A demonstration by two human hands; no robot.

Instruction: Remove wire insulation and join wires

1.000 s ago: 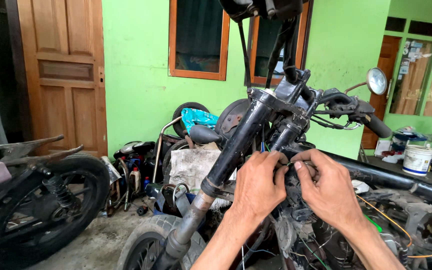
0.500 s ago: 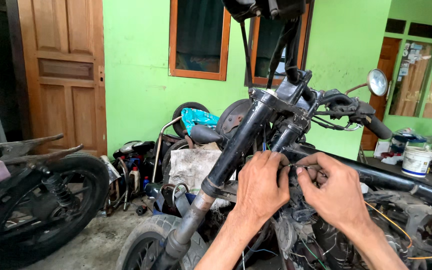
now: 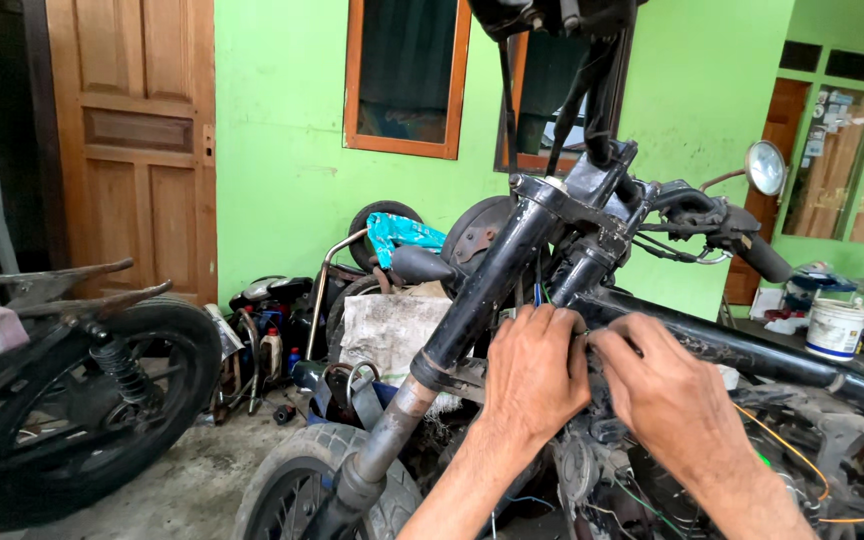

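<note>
The green wall (image 3: 282, 170) fills the background from ten to two o'clock, with a wooden door (image 3: 137, 140) at ten and a framed window (image 3: 407, 75) at twelve. At eight o'clock sits the rear wheel (image 3: 82, 400) of a second motorcycle. In front of you stands the stripped motorcycle: its front fork (image 3: 472, 310) slants from the middle down to six o'clock, where the front tyre (image 3: 292, 480) shows, and its black frame tube (image 3: 752, 350) runs out toward four o'clock. A round mirror (image 3: 764, 167) sits at two o'clock, a white bucket (image 3: 837, 328) at three, and a pile of parts (image 3: 272, 330) lies against the wall at nine.

Your left hand (image 3: 535, 375) is at five o'clock, fingers curled down against the frame just behind the fork. Your right hand (image 3: 667, 390) is just beside it, fingertips pinched toward the left hand's. What they grip is hidden behind the fingers; I cannot tell if either hand holds anything. Loose wiring (image 3: 782, 445), orange and green, hangs below your right wrist.
</note>
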